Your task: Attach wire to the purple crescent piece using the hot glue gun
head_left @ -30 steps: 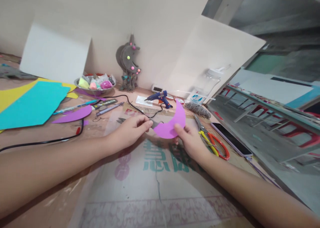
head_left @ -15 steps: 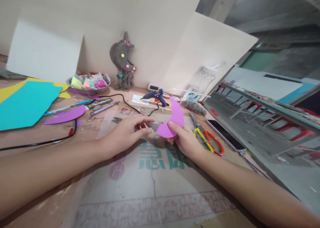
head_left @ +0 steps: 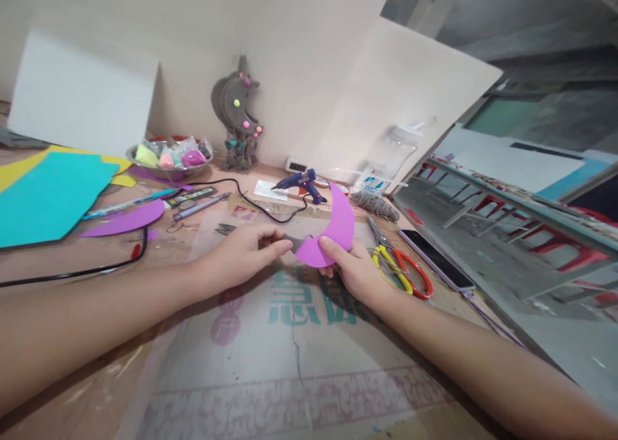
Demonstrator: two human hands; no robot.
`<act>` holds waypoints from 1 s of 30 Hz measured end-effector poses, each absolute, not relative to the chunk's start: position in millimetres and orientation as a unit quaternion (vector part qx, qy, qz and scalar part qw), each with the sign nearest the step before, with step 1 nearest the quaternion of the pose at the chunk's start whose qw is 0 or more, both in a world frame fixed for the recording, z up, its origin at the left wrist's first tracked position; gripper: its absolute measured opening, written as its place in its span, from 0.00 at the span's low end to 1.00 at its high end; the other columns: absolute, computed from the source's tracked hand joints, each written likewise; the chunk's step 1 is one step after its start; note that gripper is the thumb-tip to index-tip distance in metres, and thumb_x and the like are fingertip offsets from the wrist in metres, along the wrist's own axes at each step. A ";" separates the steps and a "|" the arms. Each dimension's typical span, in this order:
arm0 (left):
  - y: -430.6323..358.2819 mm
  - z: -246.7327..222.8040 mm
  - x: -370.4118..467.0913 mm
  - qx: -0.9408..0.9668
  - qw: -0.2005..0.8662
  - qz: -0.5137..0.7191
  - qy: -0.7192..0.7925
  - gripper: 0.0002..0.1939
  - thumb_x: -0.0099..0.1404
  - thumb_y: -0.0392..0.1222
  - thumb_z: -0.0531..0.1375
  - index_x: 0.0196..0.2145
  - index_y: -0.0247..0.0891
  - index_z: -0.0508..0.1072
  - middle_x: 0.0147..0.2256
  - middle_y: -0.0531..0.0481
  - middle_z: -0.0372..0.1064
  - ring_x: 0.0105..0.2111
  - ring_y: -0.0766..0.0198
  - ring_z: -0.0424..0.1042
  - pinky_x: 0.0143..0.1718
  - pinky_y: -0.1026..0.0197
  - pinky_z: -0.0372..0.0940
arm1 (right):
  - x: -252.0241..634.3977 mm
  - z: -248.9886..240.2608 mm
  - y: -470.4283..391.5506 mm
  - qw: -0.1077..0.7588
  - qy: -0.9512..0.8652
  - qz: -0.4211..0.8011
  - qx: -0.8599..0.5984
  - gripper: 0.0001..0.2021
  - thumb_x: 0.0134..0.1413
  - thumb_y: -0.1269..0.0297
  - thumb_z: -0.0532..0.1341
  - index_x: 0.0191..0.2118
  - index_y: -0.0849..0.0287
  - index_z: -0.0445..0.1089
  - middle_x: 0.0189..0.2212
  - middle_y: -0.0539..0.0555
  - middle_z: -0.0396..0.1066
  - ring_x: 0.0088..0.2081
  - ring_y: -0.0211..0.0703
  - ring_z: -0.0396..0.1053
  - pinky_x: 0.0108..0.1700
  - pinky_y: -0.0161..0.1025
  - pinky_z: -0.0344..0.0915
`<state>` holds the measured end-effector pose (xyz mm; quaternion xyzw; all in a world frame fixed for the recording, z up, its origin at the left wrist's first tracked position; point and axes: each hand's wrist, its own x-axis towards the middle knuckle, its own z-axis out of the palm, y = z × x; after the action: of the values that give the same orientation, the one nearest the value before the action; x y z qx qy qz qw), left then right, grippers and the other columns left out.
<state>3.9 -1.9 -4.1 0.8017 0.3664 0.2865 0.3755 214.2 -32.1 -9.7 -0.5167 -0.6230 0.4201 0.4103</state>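
Observation:
My right hand (head_left: 355, 266) grips a purple paper crescent (head_left: 342, 218), thumb on its front face and fingers behind. The crescent stands over the table with one point up and its lower end toward the left. At that lower end shows a bit of grey yarn (head_left: 296, 243). My left hand (head_left: 248, 253) is closed around this end, thumb and fingers pinching at the yarn; the fingertips are partly hidden. Grey-bladed snips (head_left: 224, 229) lie just behind my left hand. Scissors with red and yellow handles (head_left: 403, 269) lie right of my right hand.
Behind the hands are a blue glue gun (head_left: 300, 182), a grey yarn ball (head_left: 375, 205) and a clear bottle (head_left: 393, 153). A phone (head_left: 437, 259) lies right. Leftward are teal paper (head_left: 53, 198), a purple paper piece (head_left: 128, 220) and a bowl (head_left: 168, 168). A yarn-covered moon (head_left: 236, 108) hangs behind.
My left thumb and fingers have closed together at the crescent's lower end, which has shifted slightly left. My right hand keeps its grip.

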 end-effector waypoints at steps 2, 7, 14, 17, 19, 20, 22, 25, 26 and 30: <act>-1.8 -4.7 3.9 0.808 0.366 0.288 0.360 0.15 0.65 0.48 0.50 0.31 0.36 0.70 0.29 0.52 0.69 0.31 0.64 0.66 0.32 0.62 0.58 | 214.4 -9.7 -32.2 0.409 -0.624 0.418 -0.518 0.23 0.52 0.45 0.57 0.21 0.61 0.65 0.14 0.47 0.60 0.17 0.32 0.56 0.20 0.32 0.53; -2.7 -4.0 3.8 0.796 0.377 0.304 0.365 0.14 0.66 0.47 0.50 0.31 0.36 0.68 0.29 0.53 0.68 0.31 0.64 0.67 0.33 0.62 0.59 | 214.5 -9.1 -32.6 0.384 -0.648 0.406 -0.517 0.22 0.51 0.45 0.57 0.21 0.61 0.64 0.15 0.47 0.61 0.18 0.32 0.56 0.20 0.32 0.54; -1.0 -3.5 0.9 0.782 0.391 0.318 0.367 0.14 0.65 0.47 0.51 0.29 0.36 0.68 0.28 0.53 0.68 0.31 0.64 0.67 0.34 0.62 0.59 | 212.2 -5.3 -34.0 0.372 -0.721 0.356 -0.463 0.15 0.48 0.54 0.63 0.36 0.60 0.68 0.31 0.53 0.71 0.33 0.42 0.69 0.35 0.38 0.67; 1.5 -5.4 1.7 0.768 0.394 0.333 0.381 0.15 0.64 0.48 0.50 0.26 0.36 0.66 0.26 0.53 0.65 0.29 0.65 0.65 0.32 0.62 0.58 | 212.4 -5.5 -31.7 0.355 -0.760 0.329 -0.434 0.21 0.44 0.61 0.66 0.45 0.58 0.64 0.41 0.56 0.70 0.45 0.47 0.68 0.47 0.43 0.66; 2.0 -5.7 2.7 0.760 0.401 0.341 0.381 0.15 0.64 0.48 0.50 0.25 0.36 0.65 0.25 0.54 0.64 0.28 0.65 0.64 0.31 0.63 0.57 | 212.7 -5.9 -30.2 0.361 -0.764 0.321 -0.428 0.20 0.46 0.65 0.64 0.47 0.57 0.63 0.44 0.57 0.69 0.47 0.47 0.66 0.49 0.44 0.65; 1.7 -5.5 3.2 0.759 0.404 0.343 0.378 0.15 0.64 0.48 0.50 0.25 0.36 0.65 0.25 0.54 0.63 0.28 0.65 0.63 0.30 0.63 0.57 | 212.7 -5.8 -29.7 0.370 -0.756 0.322 -0.433 0.19 0.48 0.65 0.63 0.48 0.57 0.62 0.45 0.57 0.68 0.46 0.46 0.67 0.46 0.43 0.67; 0.3 -4.8 3.9 0.771 0.401 0.327 0.372 0.15 0.64 0.47 0.51 0.25 0.36 0.65 0.24 0.54 0.62 0.27 0.66 0.61 0.29 0.64 0.55 | 212.6 -5.2 -29.5 0.390 -0.724 0.348 -0.451 0.18 0.52 0.64 0.60 0.50 0.55 0.61 0.49 0.58 0.66 0.40 0.44 0.70 0.33 0.38 0.70; -1.8 -3.9 4.2 0.797 0.378 0.304 0.358 0.14 0.64 0.46 0.50 0.25 0.36 0.64 0.23 0.56 0.58 0.26 0.67 0.59 0.27 0.65 0.53 | 212.9 -4.1 -30.2 0.390 -0.681 0.438 -0.439 0.22 0.54 0.57 0.57 0.54 0.53 0.57 0.50 0.59 0.66 0.29 0.39 0.70 0.17 0.31 0.62; -2.2 -3.8 4.2 0.804 0.373 0.299 0.354 0.14 0.64 0.46 0.50 0.25 0.36 0.64 0.23 0.56 0.58 0.25 0.68 0.59 0.27 0.65 0.53 | 213.3 -3.9 -30.4 0.383 -0.678 0.460 -0.428 0.23 0.54 0.55 0.57 0.55 0.54 0.58 0.47 0.59 0.69 0.27 0.38 0.70 0.17 0.31 0.61; -2.3 -4.2 3.8 0.813 0.366 0.287 0.352 0.14 0.64 0.46 0.50 0.26 0.36 0.65 0.23 0.56 0.58 0.25 0.68 0.59 0.27 0.65 0.53 | 215.6 -3.3 -30.6 0.368 -0.708 0.412 -0.439 0.15 0.51 0.56 0.60 0.42 0.59 0.70 0.34 0.55 0.73 0.29 0.38 0.70 0.28 0.34 0.66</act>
<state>3.8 -2.3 -4.2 0.8126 0.3519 0.2865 0.3657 215.6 -30.6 -3.3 -0.4390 -0.7085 0.4120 0.3682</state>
